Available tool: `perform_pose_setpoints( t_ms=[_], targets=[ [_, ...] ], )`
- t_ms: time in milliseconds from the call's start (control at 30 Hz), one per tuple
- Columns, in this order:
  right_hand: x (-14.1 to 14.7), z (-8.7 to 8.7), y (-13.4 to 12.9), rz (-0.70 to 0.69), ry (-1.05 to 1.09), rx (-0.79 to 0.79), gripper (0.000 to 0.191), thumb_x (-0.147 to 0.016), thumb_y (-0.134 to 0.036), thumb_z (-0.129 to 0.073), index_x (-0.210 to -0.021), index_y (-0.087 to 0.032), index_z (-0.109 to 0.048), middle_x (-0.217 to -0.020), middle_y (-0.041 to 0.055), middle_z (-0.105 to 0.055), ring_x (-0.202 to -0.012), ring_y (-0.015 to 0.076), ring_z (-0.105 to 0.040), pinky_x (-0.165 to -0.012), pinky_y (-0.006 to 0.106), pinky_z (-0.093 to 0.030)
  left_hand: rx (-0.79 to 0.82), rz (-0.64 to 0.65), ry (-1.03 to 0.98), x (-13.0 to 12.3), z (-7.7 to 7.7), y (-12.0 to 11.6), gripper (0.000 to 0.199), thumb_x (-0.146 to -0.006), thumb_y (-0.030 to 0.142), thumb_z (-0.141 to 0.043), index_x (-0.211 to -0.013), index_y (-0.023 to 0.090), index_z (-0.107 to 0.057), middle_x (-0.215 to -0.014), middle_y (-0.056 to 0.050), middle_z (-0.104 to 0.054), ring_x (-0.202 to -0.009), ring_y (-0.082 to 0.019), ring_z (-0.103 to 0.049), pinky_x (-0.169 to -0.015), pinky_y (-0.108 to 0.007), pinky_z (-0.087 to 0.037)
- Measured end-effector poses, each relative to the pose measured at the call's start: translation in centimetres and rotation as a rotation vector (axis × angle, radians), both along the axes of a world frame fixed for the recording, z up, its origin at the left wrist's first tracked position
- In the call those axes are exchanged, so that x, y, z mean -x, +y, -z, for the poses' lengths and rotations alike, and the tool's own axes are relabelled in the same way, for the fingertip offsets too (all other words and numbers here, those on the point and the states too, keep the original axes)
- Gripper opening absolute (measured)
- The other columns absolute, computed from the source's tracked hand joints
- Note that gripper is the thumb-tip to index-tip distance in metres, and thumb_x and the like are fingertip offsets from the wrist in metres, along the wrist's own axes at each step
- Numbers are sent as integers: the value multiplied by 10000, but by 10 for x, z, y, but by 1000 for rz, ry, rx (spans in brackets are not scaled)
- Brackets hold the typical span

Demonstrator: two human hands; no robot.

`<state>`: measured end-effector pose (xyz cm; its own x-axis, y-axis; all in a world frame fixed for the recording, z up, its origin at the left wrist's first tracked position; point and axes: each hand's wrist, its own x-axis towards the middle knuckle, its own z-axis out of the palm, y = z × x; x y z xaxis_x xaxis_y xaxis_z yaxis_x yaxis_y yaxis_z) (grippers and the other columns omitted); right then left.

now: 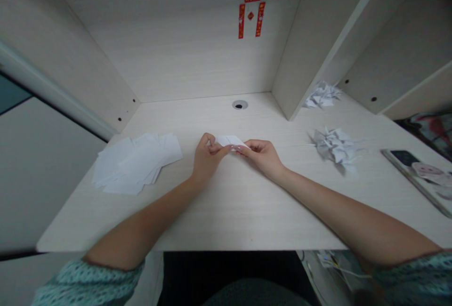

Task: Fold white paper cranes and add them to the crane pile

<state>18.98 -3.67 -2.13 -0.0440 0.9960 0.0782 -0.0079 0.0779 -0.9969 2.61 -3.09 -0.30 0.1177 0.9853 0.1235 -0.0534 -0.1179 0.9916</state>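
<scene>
A small sheet of white paper, partly folded, is held between my two hands above the middle of the desk. My left hand pinches its left side, thumb along the near edge. On the other side my right hand grips the paper, its thumb meeting the left thumb at the near edge. Fingers cover part of the folds. Left of my hands lies a spread pile of flat white paper sheets. To the right sits a heap of folded white paper pieces with pointed ends.
Behind an upright divider lies a second heap of folded paper. A phone-like object with stickers rests at the desk's right. A round cable hole is near the back panel. Cables show below the front edge.
</scene>
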Motion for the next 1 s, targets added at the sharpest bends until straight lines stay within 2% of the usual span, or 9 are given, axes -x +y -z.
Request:
perform_pose_setpoints(
  t_ms=[100, 167, 300, 400, 633, 733, 800, 900, 1000],
  targets=[
    [-2, -2, 1, -5, 12, 8, 284, -657, -444, -736, -640, -163, -696, -631, 22, -677, -579, 117, -544, -590, 256, -385, -22, 6, 4, 0, 0, 0, 492, -679, 281, -736, -707, 221, -248, -455, 148, -242, -427, -27, -210, -445, -143, -206],
    [-3, -2, 2, -17, 12, 7, 286, -663, -442, -733, -637, -160, -693, -622, 19, -672, -568, 110, -534, -587, 253, -380, -12, 19, 2, 0, -1, 1, 497, -683, 288, -732, -703, 219, -240, -461, 149, -230, -424, -21, -218, -464, -133, -264],
    [-6, 0, 4, -26, 15, 10, 305, -678, -452, -723, -640, -150, -692, -609, 17, -659, -552, 102, -516, -570, 248, -361, 41, 48, -32, -1, -2, 1, 491, -685, 310, -724, -723, 224, -242, -438, 161, -278, -423, -22, -343, -570, -164, -430],
    [-7, 2, 6, -28, 53, 30, 307, -668, -454, -733, -645, -151, -692, -616, 19, -661, -553, 101, -519, -568, 245, -366, 60, 49, -36, -1, -3, 1, 491, -679, 319, -724, -750, 229, -247, -435, 165, -352, -441, -32, -434, -653, -215, -502],
    [-8, 5, 8, -39, 72, 30, 308, -670, -459, -732, -649, -153, -697, -622, 24, -666, -560, 103, -531, -584, 246, -386, 28, 71, -29, 1, 0, 3, 478, -701, 337, -708, -809, 243, -252, -462, 157, -470, -451, -51, -516, -646, -217, -503],
    [-7, 5, 8, -33, 34, 9, 325, -681, -472, -716, -649, -150, -697, -615, 27, -666, -553, 107, -531, -572, 246, -387, -25, 90, 25, 4, 3, 4, 419, -740, 356, -676, -916, 246, -312, -497, 122, -553, -501, -84, -575, -632, -217, -486],
    [-6, 4, 7, -13, -9, -20, 333, -692, -477, -704, -647, -148, -696, -609, 28, -665, -547, 111, -531, -559, 247, -385, -76, 85, 58, 5, 2, 3, 420, -783, 364, -633, -1067, 242, -349, -562, 81, -614, -573, -113, -622, -656, -237, -493],
    [-5, 2, 6, 74, -66, -86, 301, -711, -455, -692, -688, -156, -715, -625, 30, -676, -559, 125, -547, -558, 254, -399, -125, 30, 123, 6, -1, 0, 543, -828, 374, -580, -1283, 238, -317, -734, 3, -696, -651, -141, -657, -674, -262, -505],
    [-6, 1, 3, 199, -147, -223, 228, -726, -400, -697, -793, -189, -751, -693, 40, -700, -616, 148, -574, -590, 276, -427, -138, -29, 278, 6, -6, -4, 649, -806, 373, -614, -1367, 264, -308, -842, -27, -725, -650, -145, -659, -594, -228, -486]
  ],
)
